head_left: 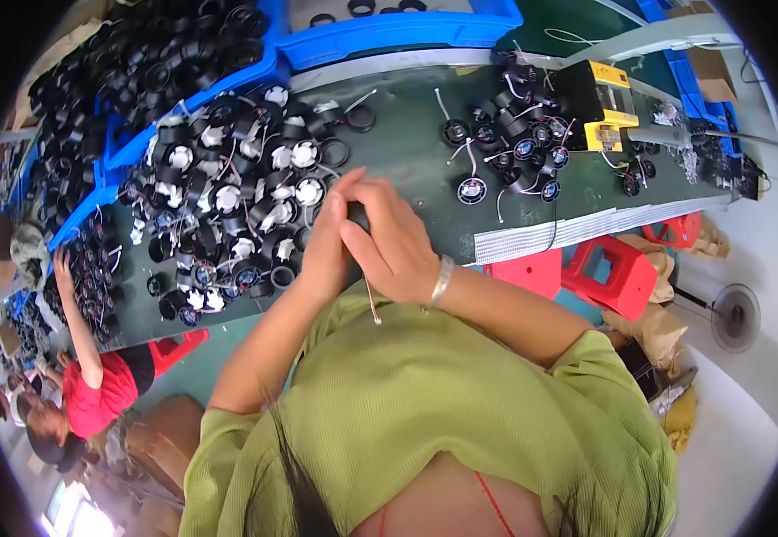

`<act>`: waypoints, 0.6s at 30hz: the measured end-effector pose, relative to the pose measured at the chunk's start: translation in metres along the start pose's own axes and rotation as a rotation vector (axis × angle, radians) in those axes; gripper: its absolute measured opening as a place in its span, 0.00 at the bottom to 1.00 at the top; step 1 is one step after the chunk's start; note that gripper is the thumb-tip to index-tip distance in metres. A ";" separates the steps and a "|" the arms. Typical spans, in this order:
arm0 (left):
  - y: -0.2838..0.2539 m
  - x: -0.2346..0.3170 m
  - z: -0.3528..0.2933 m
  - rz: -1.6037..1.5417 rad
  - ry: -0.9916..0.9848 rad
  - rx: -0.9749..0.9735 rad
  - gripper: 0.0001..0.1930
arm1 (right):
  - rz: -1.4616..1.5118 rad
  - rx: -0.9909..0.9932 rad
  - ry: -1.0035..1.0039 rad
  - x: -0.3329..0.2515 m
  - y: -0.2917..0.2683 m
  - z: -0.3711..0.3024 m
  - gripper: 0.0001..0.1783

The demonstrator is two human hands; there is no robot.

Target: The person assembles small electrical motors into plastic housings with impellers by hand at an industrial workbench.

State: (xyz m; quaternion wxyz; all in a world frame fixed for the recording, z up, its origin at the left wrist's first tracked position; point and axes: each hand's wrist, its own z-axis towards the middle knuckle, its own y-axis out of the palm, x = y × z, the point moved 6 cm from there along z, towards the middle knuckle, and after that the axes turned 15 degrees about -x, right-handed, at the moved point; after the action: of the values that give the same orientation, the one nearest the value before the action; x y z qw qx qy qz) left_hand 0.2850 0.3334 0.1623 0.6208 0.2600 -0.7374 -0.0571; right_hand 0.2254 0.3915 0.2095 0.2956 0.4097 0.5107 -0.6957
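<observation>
In front of my chest, my left hand and my right hand press together, closed around a small black round part. Most of that part is hidden by fingers and palms. A thin wire lead with a small white connector hangs below the hands. Just left of them lies a heap of black ring-shaped housings, many holding white fan wheels with wires. Near the far side of my left hand are loose black rings. Right of my hands sits a round black piece with a white-rimmed face and wire.
More wired round parts cluster beside a yellow and black machine at the right. Blue bins line the back and left. Red stools stand by the table's near edge. At left, a person in red reaches over the table.
</observation>
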 end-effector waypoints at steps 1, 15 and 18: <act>-0.011 -0.021 -0.003 -0.183 -0.072 0.102 0.26 | -0.057 -0.061 0.047 0.014 0.006 0.002 0.18; -0.222 0.088 0.005 2.164 -0.431 0.639 0.25 | -0.976 -0.394 0.443 0.239 -0.074 -0.002 0.24; -0.211 0.106 0.027 2.111 -0.583 0.711 0.32 | -0.962 -0.444 0.483 0.238 -0.081 0.010 0.24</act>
State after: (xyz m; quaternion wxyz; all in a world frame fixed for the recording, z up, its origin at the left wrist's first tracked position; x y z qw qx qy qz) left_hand 0.3150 0.0976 0.1640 0.0569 -0.3496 -0.6779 0.6441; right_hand 0.0384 0.4081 0.0412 -0.1000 0.2068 0.8260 -0.5148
